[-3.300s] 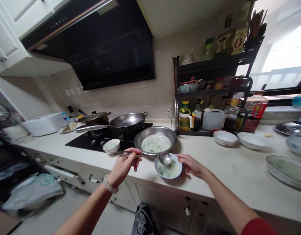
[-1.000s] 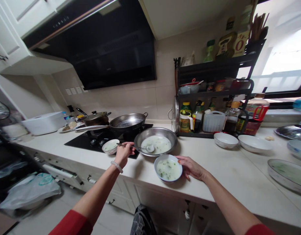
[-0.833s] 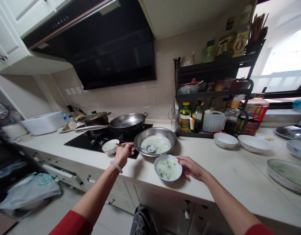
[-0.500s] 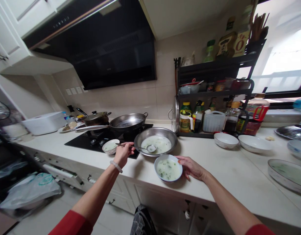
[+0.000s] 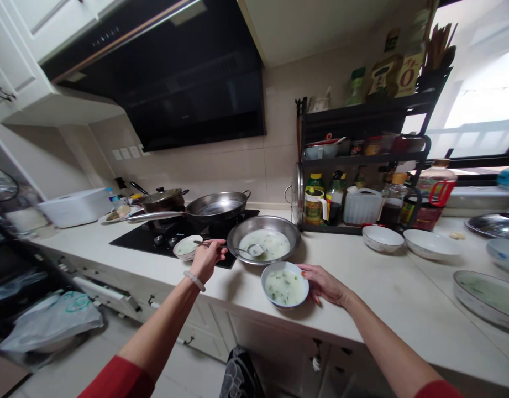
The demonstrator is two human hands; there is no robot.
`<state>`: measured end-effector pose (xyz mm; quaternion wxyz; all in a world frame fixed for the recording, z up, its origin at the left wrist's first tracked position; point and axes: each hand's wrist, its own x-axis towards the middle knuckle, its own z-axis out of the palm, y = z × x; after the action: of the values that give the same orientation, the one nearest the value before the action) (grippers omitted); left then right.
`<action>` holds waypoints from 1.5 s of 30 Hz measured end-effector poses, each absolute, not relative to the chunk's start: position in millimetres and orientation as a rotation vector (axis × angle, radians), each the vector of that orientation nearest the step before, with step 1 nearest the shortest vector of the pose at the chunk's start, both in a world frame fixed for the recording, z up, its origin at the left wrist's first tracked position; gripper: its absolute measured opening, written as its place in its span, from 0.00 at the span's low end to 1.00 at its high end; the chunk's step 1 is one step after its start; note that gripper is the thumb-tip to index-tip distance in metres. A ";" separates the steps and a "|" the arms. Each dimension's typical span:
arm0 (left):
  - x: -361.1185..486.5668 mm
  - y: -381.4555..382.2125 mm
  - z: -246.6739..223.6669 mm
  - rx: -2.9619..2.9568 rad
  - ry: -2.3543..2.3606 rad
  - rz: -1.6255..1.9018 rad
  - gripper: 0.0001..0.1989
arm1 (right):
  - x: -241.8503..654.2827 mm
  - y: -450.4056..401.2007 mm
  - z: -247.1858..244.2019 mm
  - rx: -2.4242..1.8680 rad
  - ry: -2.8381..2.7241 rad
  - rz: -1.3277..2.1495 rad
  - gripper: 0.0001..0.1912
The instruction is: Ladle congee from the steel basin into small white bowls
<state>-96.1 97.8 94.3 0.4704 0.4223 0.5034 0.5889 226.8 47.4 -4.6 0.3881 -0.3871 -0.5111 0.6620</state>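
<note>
My left hand (image 5: 209, 258) is closed around the handle of a metal ladle (image 5: 255, 250). The ladle's bowl rests in pale soup with green bits inside a wide steel basin (image 5: 293, 239). My right hand (image 5: 325, 284) grips the right rim of a white bowl (image 5: 284, 303), thumb on the edge and fingers beneath. That bowl holds the same soup and is close in front of the basin, near the counter's front edge. A smaller bowl (image 5: 187, 255) with pale liquid sits left of the basin, just behind my left hand.
A steel wok (image 5: 216, 209) and a lidded pot (image 5: 161, 199) stand on the black stove (image 5: 134, 241). At the right are two white bowls (image 5: 382, 243) and a larger dish of soup (image 5: 478, 307). Behind them, a black rack (image 5: 362, 157) holds several bottles.
Almost nothing differs. The ladle's bowl has shifted very slightly within the basin; both hands keep their places.
</note>
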 end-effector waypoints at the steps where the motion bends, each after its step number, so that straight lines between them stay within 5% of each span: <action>1: -96.3 97.5 95.0 1.033 1.233 1.444 0.06 | 226.7 47.3 -4.4 -0.986 -1.298 1.687 0.31; 22: -96.9 53.4 145.9 1.119 1.081 1.322 0.09 | 226.9 47.1 -5.3 -0.949 -1.303 1.690 0.32; 45: -78.1 0.9 126.2 1.900 0.994 0.962 0.12 | 226.8 48.0 -7.0 -0.936 -1.301 1.681 0.28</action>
<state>-78.1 0.9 126.2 0.3853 0.7460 0.3903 0.3778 226.8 48.0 -7.0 0.3985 -0.3696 -0.5137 0.6638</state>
